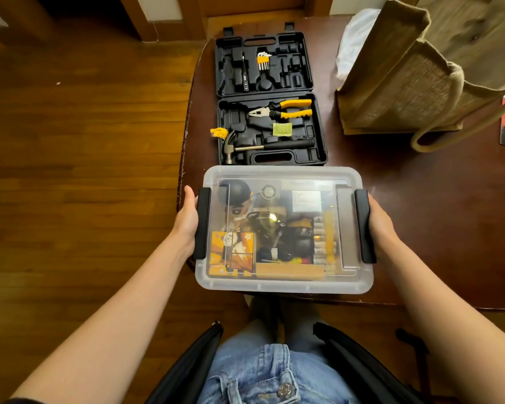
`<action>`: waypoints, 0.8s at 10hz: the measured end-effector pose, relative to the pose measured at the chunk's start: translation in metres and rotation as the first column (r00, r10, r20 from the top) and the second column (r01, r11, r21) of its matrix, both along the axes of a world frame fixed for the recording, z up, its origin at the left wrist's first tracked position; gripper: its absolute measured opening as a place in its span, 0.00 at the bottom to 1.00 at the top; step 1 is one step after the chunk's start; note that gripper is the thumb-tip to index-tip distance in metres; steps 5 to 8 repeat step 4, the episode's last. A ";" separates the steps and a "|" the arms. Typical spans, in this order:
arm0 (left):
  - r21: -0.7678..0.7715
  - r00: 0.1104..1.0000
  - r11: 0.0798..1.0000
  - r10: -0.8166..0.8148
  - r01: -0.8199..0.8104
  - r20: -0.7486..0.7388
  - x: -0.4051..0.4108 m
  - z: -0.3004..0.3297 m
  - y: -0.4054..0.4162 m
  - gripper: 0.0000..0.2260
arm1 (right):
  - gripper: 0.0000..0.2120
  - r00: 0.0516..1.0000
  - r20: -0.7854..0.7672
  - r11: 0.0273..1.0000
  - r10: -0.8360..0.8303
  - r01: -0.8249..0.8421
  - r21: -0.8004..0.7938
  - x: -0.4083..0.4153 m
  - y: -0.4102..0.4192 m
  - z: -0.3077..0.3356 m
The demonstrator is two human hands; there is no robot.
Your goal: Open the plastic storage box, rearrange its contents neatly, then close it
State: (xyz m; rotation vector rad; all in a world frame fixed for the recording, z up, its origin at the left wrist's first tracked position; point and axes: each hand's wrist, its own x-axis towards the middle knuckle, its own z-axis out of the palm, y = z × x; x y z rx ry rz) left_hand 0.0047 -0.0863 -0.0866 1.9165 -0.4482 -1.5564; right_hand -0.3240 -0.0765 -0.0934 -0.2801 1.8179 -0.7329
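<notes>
A clear plastic storage box (283, 284) with its lid on lies at the near edge of a dark table (420, 228). Black latches sit on both short sides, the left latch (202, 224) and the right latch (364, 225). Through the lid I see a small figure with a black head (236, 196), an orange patterned box (232, 253), several batteries (321, 240) and a wooden block (289, 271). My left hand (187, 217) holds the box's left side at the latch. My right hand (382, 223) holds the right side, fingers hidden under the latch.
An open black tool case (270, 97) lies just behind the box, holding yellow-handled pliers (286, 109), a hammer (263, 147) and hex keys (263, 61). A jute bag (420, 77) stands at the back right. Wooden floor lies to the left; my lap is below the table edge.
</notes>
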 end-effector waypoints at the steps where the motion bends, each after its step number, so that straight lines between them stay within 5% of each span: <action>1: -0.007 0.998 1.000 0.019 -0.020 -0.060 0.004 0.000 0.006 0.29 | 0.20 1.000 0.011 1.000 0.002 -0.002 -0.009 -0.001 0.005 0.002; 4: 0.028 0.988 0.997 0.075 -0.071 -0.137 0.006 0.007 0.038 0.27 | 0.11 0.987 0.160 1.000 -0.016 0.020 -0.023 -0.011 0.044 -0.005; 8: 0.028 0.988 0.997 0.075 -0.071 -0.137 0.006 0.007 0.038 0.27 | 0.11 0.987 0.160 1.000 -0.016 0.020 -0.023 -0.011 0.044 -0.005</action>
